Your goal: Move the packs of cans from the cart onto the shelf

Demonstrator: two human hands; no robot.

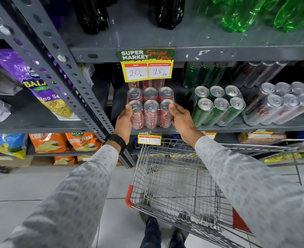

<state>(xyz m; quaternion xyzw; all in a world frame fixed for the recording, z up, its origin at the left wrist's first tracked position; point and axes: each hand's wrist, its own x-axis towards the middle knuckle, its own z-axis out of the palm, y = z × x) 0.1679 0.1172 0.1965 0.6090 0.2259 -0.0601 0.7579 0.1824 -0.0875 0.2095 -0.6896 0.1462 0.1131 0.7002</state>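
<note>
Both hands grip a red pack of 6 cans (150, 108) on the shelf (254, 127): left hand (124, 120) clamped on its left side, right hand (180, 119) on its right. The wire cart (174, 178) stands below, beside green (217, 106) and silver packs (281, 102).

Grey metal shelf (254, 128) across mid-frame carries three shrink-wrapped six-packs side by side — red cola pack (150, 108) at centre, green can pack (217, 108) just right of it, silver can pack (281, 104) at far right, more cans standing behind. Upper shelf board (183, 40) at top of frame holds dark bottles (163, 13) and green bottles (263, 13). Wire cart (174, 178) stands on the tiled floor (22, 185), lower centre — nothing visible in its basket.
</note>
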